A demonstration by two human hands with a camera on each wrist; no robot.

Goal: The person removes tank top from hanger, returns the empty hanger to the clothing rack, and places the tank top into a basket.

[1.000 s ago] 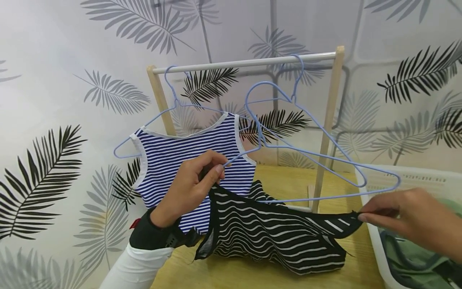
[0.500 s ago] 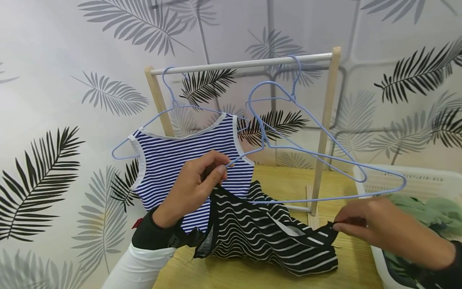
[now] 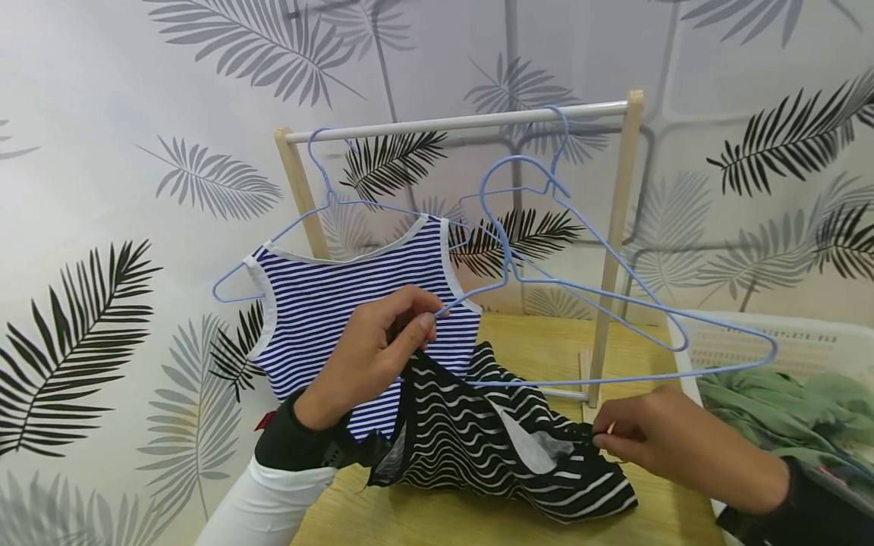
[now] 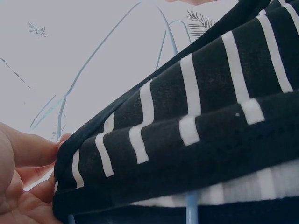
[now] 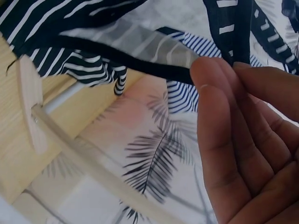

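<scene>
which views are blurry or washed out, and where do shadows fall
Head view: sharp, evenly lit; the rack casts soft grey shadows on the leaf-print wall. Left wrist view: the black striped top fills the frame, soft and close, background washed pale. Right wrist view: the right hand looms large, slightly blurred.

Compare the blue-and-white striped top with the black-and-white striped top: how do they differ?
The blue-and-white striped sleeveless top hangs spread on a hanger from the rail; the black-and-white striped top lies crumpled over the table, pinched by the left hand and right hand. Blue's stripes are finer. Both are striped.
</scene>
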